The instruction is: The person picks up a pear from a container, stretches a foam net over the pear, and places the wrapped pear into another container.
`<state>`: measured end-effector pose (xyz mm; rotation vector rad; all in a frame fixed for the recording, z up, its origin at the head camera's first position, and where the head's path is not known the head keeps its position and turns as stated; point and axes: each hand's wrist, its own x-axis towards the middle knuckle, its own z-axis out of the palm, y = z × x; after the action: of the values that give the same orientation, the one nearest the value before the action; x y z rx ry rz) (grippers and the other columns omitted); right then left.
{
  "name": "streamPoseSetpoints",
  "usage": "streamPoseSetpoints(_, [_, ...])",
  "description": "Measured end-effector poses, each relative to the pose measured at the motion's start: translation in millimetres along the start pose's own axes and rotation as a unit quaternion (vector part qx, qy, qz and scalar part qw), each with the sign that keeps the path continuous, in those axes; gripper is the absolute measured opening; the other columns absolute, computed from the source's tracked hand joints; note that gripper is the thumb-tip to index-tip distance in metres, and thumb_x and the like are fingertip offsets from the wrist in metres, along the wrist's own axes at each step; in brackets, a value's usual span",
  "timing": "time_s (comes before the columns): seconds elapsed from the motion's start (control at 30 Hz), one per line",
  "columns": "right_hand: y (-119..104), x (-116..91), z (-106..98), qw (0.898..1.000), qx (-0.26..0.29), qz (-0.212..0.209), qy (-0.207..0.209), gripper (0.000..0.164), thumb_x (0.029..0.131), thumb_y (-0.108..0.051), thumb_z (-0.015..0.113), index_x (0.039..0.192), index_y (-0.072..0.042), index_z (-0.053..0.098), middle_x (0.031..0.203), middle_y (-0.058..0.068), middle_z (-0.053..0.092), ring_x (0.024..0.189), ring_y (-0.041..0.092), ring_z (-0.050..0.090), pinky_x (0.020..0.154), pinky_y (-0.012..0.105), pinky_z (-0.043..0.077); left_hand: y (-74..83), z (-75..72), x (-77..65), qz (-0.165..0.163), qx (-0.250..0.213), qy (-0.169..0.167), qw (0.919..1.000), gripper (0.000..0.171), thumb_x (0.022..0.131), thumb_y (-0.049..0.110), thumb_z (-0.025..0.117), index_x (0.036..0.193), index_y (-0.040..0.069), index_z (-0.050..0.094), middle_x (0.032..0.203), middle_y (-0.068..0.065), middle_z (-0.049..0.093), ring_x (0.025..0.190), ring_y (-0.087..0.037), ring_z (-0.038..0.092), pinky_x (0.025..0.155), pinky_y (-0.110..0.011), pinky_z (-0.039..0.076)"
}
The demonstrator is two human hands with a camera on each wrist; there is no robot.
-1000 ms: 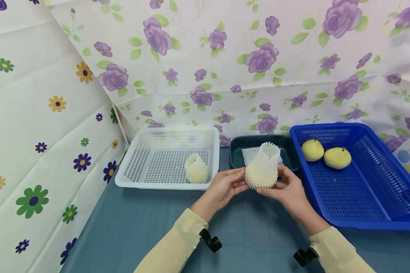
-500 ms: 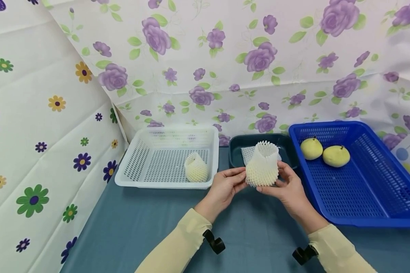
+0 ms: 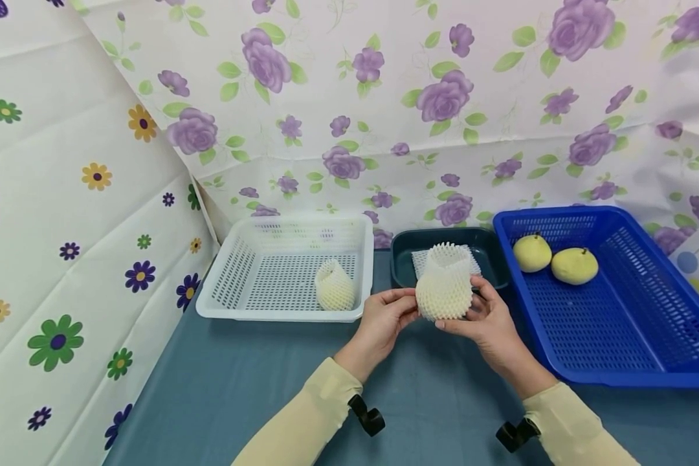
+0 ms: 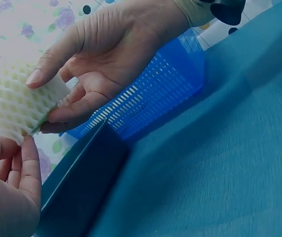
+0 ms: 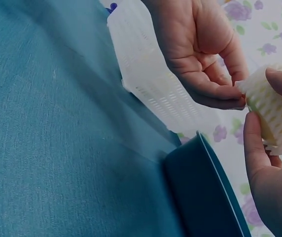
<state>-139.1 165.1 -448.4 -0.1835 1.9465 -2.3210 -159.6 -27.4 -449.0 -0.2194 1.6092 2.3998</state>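
Both hands hold a pale yellow pear in a white foam net sleeve [image 3: 444, 288] above the table, in front of the dark green tray. The sleeve's loose open end points up and away in the head view. My left hand [image 3: 380, 323] pinches the sleeve's lower edge between thumb and fingertips, as the left wrist view shows. My right hand [image 3: 494, 327] grips the pear from the right, its thumb [image 4: 45, 71] on the net and its fingers on the underside. Bare pear skin shows at the sleeve's lower end in the right wrist view.
A white basket [image 3: 227, 313] at left holds another net-wrapped pear [image 3: 334, 286]. More foam netting [image 3: 474, 262] lies in the dark green tray [image 3: 402, 236]. At right, a blue basket [image 3: 611, 330] contains two bare pears [image 3: 574, 266]. Floral sheets [image 3: 303, 129] hang behind.
The wrapped pear has tipped slightly, its open end now leaning away from the head camera. The left hand has moved a little to the right; both hands keep their hold.
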Motion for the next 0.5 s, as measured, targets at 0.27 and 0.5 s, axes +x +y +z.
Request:
streamPoseSetpoints(0.27, [1.6,2.8,1.2,1.0,0.011,0.004,0.0,0.084,0.068,0.01,0.076,0.135,-0.016,0.033,0.127,0.002,0.053,0.106,0.013,0.062,0.079,0.03,0.056,2.0,1.1,-4.4,0.171,0.085,-0.065,0.9793,0.038,0.09,0.007,0.06,0.128,0.008,0.057,0.128,-0.01,0.059,0.117,-0.019,0.058,0.094,-0.03,0.049])
streamPoseSetpoints(0.5, [3.1,6.9,1.8,1.0,0.01,-0.003,0.007,0.08,0.07,0.008,0.077,0.137,-0.01,0.036,0.124,0.003,0.058,0.104,0.013,0.065,0.078,0.029,0.056,15.6,6.8,-15.1,0.17,0.133,-0.162,0.9629,0.063,0.086,0.011,0.067,0.142,0.015,0.038,0.137,-0.006,0.05,0.126,-0.019,0.05,0.1,-0.033,0.045])
